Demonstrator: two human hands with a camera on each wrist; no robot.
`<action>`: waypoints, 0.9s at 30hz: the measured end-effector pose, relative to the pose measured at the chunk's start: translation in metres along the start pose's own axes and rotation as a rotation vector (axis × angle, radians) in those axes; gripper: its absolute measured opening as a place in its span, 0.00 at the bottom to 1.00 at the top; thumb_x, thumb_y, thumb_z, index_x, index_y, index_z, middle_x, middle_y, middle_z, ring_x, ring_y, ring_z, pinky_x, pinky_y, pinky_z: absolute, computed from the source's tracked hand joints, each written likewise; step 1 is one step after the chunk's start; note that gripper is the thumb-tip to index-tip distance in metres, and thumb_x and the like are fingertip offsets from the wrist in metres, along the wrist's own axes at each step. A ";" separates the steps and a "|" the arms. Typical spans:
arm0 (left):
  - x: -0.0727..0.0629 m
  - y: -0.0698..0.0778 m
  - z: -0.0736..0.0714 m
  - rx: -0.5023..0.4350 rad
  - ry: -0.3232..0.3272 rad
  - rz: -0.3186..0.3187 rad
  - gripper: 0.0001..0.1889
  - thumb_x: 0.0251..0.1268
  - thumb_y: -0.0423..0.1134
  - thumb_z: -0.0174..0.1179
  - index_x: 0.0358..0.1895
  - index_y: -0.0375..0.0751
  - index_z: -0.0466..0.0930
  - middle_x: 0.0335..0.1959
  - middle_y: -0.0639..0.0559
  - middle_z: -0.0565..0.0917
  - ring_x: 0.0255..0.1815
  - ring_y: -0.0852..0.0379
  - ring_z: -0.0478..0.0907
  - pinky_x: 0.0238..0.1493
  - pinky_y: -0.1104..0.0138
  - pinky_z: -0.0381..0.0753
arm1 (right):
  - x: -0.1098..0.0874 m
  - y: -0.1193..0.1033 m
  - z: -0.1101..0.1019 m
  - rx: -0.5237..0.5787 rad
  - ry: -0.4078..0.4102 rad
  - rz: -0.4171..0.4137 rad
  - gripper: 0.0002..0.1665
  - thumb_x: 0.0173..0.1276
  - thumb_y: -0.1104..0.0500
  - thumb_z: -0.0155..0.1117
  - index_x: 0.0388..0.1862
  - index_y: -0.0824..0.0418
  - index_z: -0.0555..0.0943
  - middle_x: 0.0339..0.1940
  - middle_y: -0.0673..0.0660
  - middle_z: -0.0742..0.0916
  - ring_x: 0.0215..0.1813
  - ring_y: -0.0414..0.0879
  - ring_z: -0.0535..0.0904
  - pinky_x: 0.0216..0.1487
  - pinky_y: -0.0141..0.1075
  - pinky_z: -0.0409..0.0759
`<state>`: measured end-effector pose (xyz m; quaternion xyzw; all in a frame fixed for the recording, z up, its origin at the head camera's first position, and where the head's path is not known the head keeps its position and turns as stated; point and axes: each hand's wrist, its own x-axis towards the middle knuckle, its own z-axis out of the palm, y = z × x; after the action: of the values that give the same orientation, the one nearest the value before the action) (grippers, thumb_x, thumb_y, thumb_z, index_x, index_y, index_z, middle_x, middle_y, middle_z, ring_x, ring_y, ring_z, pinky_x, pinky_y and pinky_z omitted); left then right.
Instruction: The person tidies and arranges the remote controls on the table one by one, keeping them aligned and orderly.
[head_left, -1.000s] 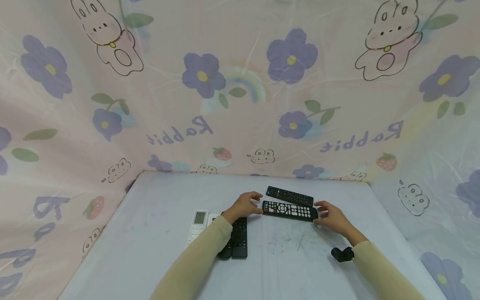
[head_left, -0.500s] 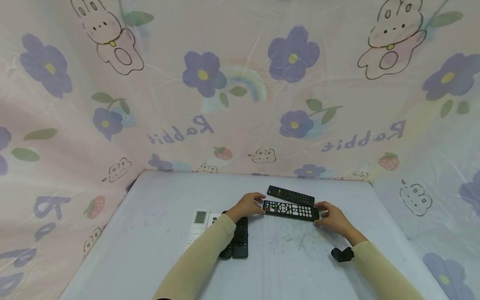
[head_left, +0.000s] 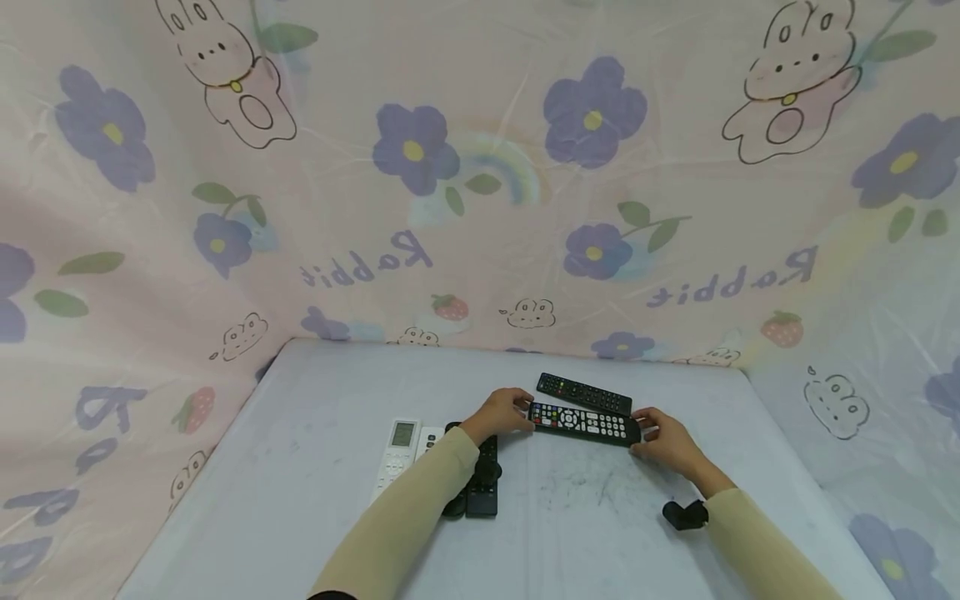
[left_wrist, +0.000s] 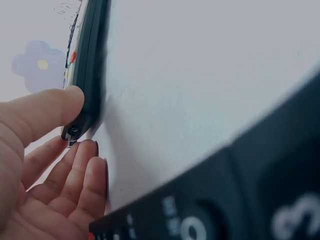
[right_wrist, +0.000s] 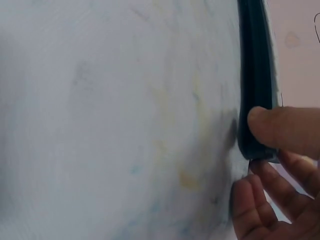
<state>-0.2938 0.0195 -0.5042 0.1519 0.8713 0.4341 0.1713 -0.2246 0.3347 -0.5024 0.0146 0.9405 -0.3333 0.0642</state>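
A black remote control (head_left: 583, 422) with white buttons lies crosswise near the back of the table, between my two hands. At its left end, my left hand (head_left: 504, 413) pinches it, thumb on the near long side and index finger at the end, as the left wrist view of the remote's edge (left_wrist: 90, 65) confirms. My right hand (head_left: 666, 439) grips the right end, its thumb (right_wrist: 280, 127) pressed against the side and fingers curled beyond. Just behind lies a second black remote (head_left: 583, 392), slightly angled; neither hand plainly touches it.
Left of centre, a white remote (head_left: 395, 454) with a small screen lies beside another white remote (head_left: 427, 439) and black remotes (head_left: 482, 500), partly hidden by my left sleeve. A patterned curtain (head_left: 480, 217) encloses the white table (head_left: 322, 417) at the back and sides.
The left hand has edged right to close on the remote's left end. The right hand keeps its place at the other end. The head view has shifted slightly.
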 end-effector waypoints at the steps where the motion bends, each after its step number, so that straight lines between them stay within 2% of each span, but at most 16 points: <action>1: 0.000 0.000 0.000 0.004 0.003 0.000 0.28 0.50 0.37 0.73 0.58 0.43 0.78 0.50 0.49 0.83 0.49 0.55 0.81 0.50 0.63 0.80 | 0.000 0.001 0.000 0.003 0.001 -0.005 0.36 0.53 0.62 0.73 0.60 0.68 0.70 0.53 0.70 0.80 0.49 0.58 0.80 0.45 0.48 0.81; 13: -0.003 0.006 0.001 0.029 0.000 -0.015 0.26 0.51 0.35 0.72 0.57 0.42 0.78 0.48 0.50 0.82 0.49 0.55 0.80 0.50 0.63 0.80 | -0.003 0.000 -0.001 0.067 -0.004 0.003 0.37 0.54 0.63 0.72 0.62 0.70 0.70 0.53 0.70 0.80 0.51 0.58 0.79 0.48 0.49 0.80; 20: -0.002 0.007 0.002 0.056 -0.003 -0.015 0.26 0.52 0.35 0.72 0.57 0.41 0.78 0.47 0.49 0.82 0.47 0.56 0.79 0.51 0.62 0.79 | -0.006 0.001 -0.001 0.095 -0.009 0.001 0.37 0.54 0.64 0.73 0.62 0.72 0.70 0.52 0.71 0.80 0.49 0.56 0.81 0.45 0.45 0.81; 27: -0.004 0.009 0.001 0.045 0.007 -0.024 0.27 0.51 0.34 0.72 0.57 0.40 0.77 0.47 0.49 0.81 0.45 0.56 0.79 0.51 0.61 0.79 | -0.008 -0.001 -0.004 0.124 -0.008 -0.014 0.37 0.54 0.64 0.73 0.63 0.71 0.70 0.54 0.71 0.79 0.51 0.57 0.81 0.45 0.43 0.82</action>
<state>-0.2889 0.0241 -0.4965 0.1436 0.8833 0.4126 0.1700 -0.2174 0.3361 -0.4978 0.0108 0.9179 -0.3913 0.0647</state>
